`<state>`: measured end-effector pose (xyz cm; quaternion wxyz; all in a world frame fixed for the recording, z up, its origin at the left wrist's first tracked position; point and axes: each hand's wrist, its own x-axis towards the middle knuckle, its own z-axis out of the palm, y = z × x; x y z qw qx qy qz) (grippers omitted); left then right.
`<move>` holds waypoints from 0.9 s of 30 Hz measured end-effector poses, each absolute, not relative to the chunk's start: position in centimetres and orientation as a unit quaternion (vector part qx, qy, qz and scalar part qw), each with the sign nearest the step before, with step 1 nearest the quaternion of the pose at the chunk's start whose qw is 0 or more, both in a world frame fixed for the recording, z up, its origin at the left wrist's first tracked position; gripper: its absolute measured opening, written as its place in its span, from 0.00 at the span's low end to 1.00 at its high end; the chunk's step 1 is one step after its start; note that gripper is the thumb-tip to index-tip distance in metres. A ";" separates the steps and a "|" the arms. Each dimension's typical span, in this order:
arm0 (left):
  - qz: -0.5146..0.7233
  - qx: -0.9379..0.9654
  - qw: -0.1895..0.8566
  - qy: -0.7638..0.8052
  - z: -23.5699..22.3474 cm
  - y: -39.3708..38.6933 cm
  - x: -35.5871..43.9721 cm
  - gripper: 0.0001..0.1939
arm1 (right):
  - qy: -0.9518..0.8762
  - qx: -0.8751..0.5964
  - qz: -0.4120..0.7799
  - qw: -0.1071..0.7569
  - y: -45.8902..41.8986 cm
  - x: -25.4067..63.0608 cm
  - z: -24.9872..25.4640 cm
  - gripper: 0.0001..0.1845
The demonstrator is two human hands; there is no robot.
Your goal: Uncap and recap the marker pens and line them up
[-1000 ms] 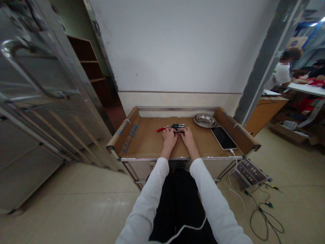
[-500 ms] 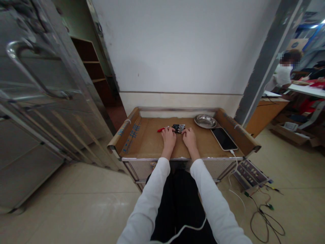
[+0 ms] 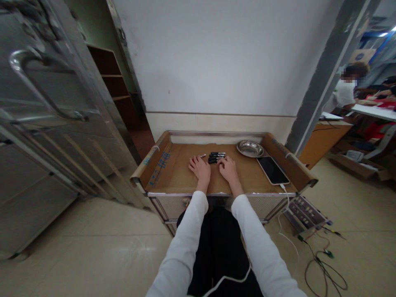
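Several black marker pens [image 3: 213, 159] lie side by side in a small stack on the brown cardboard lining [image 3: 185, 181] of a metal cart. My left hand [image 3: 200, 169] is palm down to their left, fingers spread over a red pen; only its pale end [image 3: 203, 155] and a trace of red show beyond the fingers. My right hand [image 3: 228, 168] rests at the right ends of the black markers, its fingers bent but apart and touching the nearest ones. Its fingertips are partly hidden.
A round steel dish [image 3: 250, 148] stands at the back right of the cart. In front of it lies a phone [image 3: 273, 170] with a white cable [image 3: 287, 200]. An electrical unit [image 3: 307, 214] sits on the floor. A person [image 3: 346, 90] works at the far right.
My left hand has shifted left and spread its fingers, covering most of the red pen. My right hand has moved slightly left against the black markers, which sit a little further left.
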<state>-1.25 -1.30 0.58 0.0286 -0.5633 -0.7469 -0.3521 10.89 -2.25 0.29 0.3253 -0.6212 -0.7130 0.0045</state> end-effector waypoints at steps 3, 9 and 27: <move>-0.327 -0.551 0.031 -0.768 0.9 -1.6 -1.2 0.14 | -0.735 -0.599 0.019 0.316 -2.3 10.7 0.3 0.15; -0.311 -0.540 0.024 -0.782 1.0 -1.8 -1.1 0.12 | -0.737 -0.605 0.016 0.302 -2.0 10.9 -0.2 0.17; -0.546 -0.706 -0.146 -0.427 1.9 -1.8 -1.4 0.08 | -0.671 -0.573 0.007 0.470 -1.6 11.3 0.4 0.20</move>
